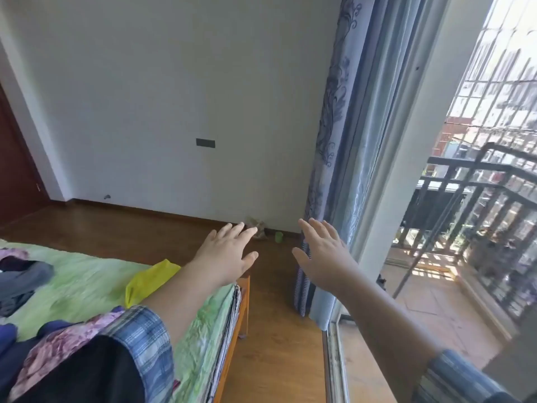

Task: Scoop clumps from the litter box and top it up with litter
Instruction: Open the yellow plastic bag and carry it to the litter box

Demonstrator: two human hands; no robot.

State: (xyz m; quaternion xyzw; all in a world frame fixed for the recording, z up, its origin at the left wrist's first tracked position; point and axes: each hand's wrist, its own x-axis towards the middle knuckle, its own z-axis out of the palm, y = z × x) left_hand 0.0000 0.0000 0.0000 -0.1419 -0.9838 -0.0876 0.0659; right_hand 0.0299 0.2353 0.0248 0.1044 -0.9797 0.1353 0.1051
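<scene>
My left hand [229, 254] and my right hand [322, 251] are stretched out in front of me, backs up, fingers straight and spread, holding nothing. They hover above the wooden floor [270, 330], side by side and a short gap apart. No litter box, scoop or litter bag shows in this view. A small green cup [279, 237] and a crumpled brownish thing [257, 226] sit on the floor against the far wall, just beyond my fingertips.
A bed with a green cover [81, 283] fills the lower left, with a yellow bag [151, 280] and clothes on it. A patterned curtain [328, 158] hangs at right beside a sliding door track [334, 362] that leads onto a railed balcony [479, 205].
</scene>
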